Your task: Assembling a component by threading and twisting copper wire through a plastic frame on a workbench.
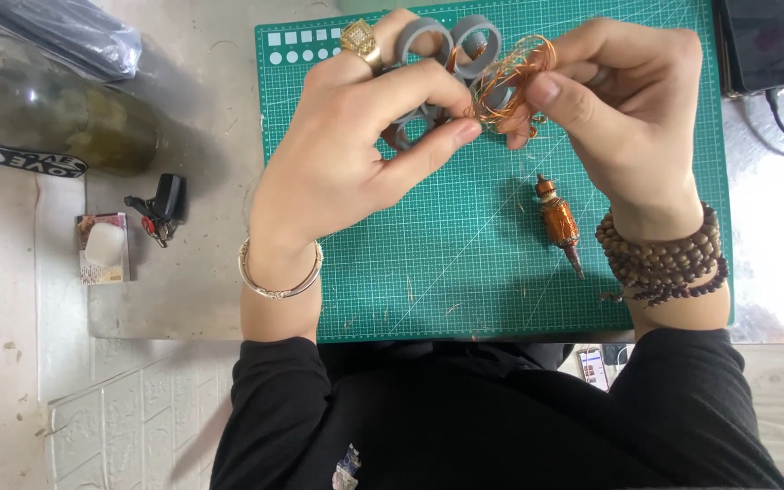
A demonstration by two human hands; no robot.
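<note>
Copper wire (pixel 512 68), a loose tangle of thin orange strands, sits between the two hands above the green cutting mat (pixel 465 263). The left hand (pixel 356 145) pinches one end of the tangle between thumb and forefinger, fingers closed tight; it wears a gold ring (pixel 360 41) and a silver bangle (pixel 280 272) at the wrist. The right hand (pixel 619 118) grips the other side of the wire, thumb pressed over curled fingers, with dark wooden bead bracelets (pixel 664 259) wound around its wrist. Just behind the fingers of both hands lie several grey rings (pixel 451 41), partly hidden, touching or close to the wire. Below the right hand, near its wrist, a small copper-wound motor rotor (pixel 558 222) lies on the mat, apart from both hands. To the left of the left hand, off the mat on the grey worktop (pixel 201 290), rest a black key fob (pixel 163 207), a small card packet (pixel 102 247) and a dark glass bottle (pixel 56 113).
</note>
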